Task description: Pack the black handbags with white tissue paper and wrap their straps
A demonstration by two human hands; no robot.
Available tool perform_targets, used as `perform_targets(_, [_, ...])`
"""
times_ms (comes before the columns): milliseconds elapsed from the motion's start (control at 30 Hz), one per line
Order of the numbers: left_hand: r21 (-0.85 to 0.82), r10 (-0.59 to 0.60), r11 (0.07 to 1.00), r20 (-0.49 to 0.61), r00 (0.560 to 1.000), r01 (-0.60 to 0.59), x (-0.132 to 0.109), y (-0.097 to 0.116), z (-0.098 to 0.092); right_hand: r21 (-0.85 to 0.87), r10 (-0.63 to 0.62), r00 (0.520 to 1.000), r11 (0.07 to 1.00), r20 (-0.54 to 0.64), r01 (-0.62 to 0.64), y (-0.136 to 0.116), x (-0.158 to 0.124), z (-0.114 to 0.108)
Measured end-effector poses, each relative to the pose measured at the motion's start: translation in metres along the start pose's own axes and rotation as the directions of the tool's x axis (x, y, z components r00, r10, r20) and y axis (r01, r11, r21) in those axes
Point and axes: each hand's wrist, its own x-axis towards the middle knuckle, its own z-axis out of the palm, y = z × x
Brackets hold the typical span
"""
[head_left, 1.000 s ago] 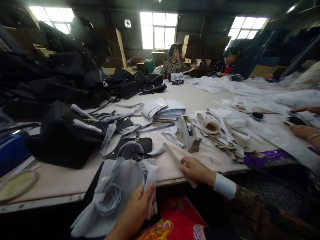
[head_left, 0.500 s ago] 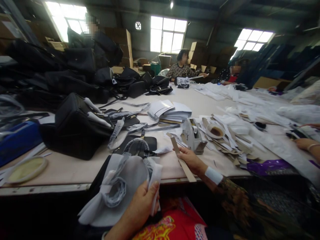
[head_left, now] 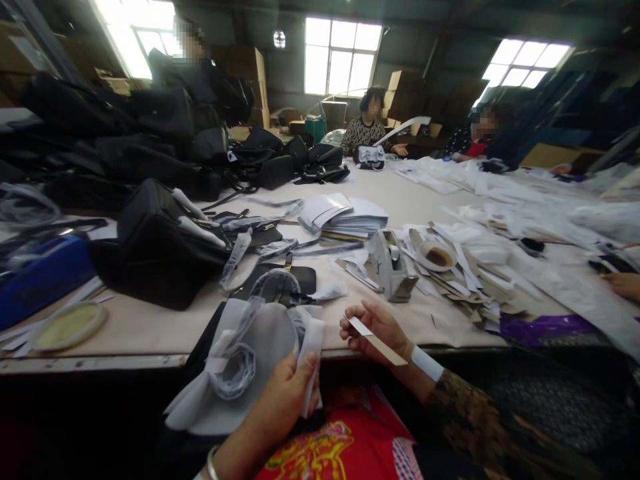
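My left hand (head_left: 293,393) is closed on the edge of a dark handbag (head_left: 203,337) at the table's front edge, thumb over the white tissue paper (head_left: 280,333) that covers it. A plastic-wrapped strap (head_left: 235,370) lies coiled on the tissue, and a wrapped handle arches at the top. To the right, my right hand (head_left: 377,330) holds a cardboard strip (head_left: 380,345), white on part of its face, between thumb and fingers. The strip slants down to the right, apart from the bag. Just beyond this hand stands a grey tape dispenser (head_left: 393,267).
Black handbags (head_left: 165,253) are heaped on the left. A stack of white sheets (head_left: 345,217) lies mid-table, with cardboard strips and a tape roll (head_left: 437,255) at right. A yellowish tape roll (head_left: 70,327) and blue box (head_left: 45,280) sit left. Co-workers (head_left: 370,127) are across the table.
My right hand has turned the cardboard strip, which now lies lower and flatter with a white part showing. My left hand keeps its hold on the bag. The view has shifted slightly.
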Motion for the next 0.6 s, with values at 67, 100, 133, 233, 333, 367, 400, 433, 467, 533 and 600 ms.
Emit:
perform_targets(67, [-0.032, -0.006, 0.999, 0.003, 1.000, 0.006, 0.000, 0.001, 0.000, -0.047, -0.038, 0.999, 0.998, 0.017, 0.039, 0.003, -0.007, 0.006])
perform_targets(100, [-0.051, -0.008, 0.999, 0.005, 1.000, 0.009, 0.000, 0.001, -0.001, -0.081, -0.058, 0.998, 0.995, 0.041, 0.061, 0.005, -0.012, 0.010])
perform_targets(133, [-0.071, -0.013, 0.997, 0.005, 1.000, 0.013, 0.000, 0.002, -0.001, -0.119, -0.072, 0.995, 0.990, 0.074, 0.080, 0.007, -0.018, 0.014])
perform_targets(233, [-0.127, -0.028, 0.991, -0.001, 1.000, 0.028, -0.001, 0.003, -0.001, -0.249, -0.040, 0.986, 0.965, 0.163, 0.081, 0.019, -0.041, 0.028])
perform_targets(333, [-0.197, -0.028, 0.980, 0.005, 1.000, 0.028, -0.003, 0.002, -0.003, -0.386, 0.079, 0.987, 0.922, 0.141, -0.018, 0.033, -0.062, 0.036])
perform_targets(367, [-0.230, -0.028, 0.973, 0.015, 1.000, 0.030, -0.004, 0.002, -0.004, -0.431, 0.107, 0.987, 0.901, 0.117, -0.047, 0.037, -0.067, 0.037])
perform_targets(400, [-0.267, -0.030, 0.963, 0.029, 0.999, 0.037, -0.005, 0.002, -0.005, -0.475, 0.116, 0.989, 0.878, 0.088, -0.060, 0.039, -0.070, 0.037])
perform_targets(433, [-0.303, -0.033, 0.952, 0.043, 0.999, 0.044, -0.006, 0.002, -0.006, -0.517, 0.102, 0.993, 0.854, 0.061, -0.056, 0.040, -0.072, 0.037])
perform_targets(467, [-0.339, -0.033, 0.940, 0.054, 0.998, 0.050, -0.007, 0.002, -0.007, -0.558, 0.077, 0.996, 0.829, 0.041, -0.041, 0.038, -0.071, 0.037])
perform_targets(533, [-0.398, -0.028, 0.916, 0.062, 0.998, 0.051, -0.010, 0.004, -0.008, -0.631, 0.038, 0.999, 0.776, 0.019, -0.018, 0.029, -0.067, 0.037])
perform_targets(600, [-0.434, -0.021, 0.900, 0.058, 0.998, 0.045, -0.013, 0.005, -0.008, -0.692, 0.076, 0.997, 0.721, 0.028, -0.036, 0.017, -0.059, 0.039])
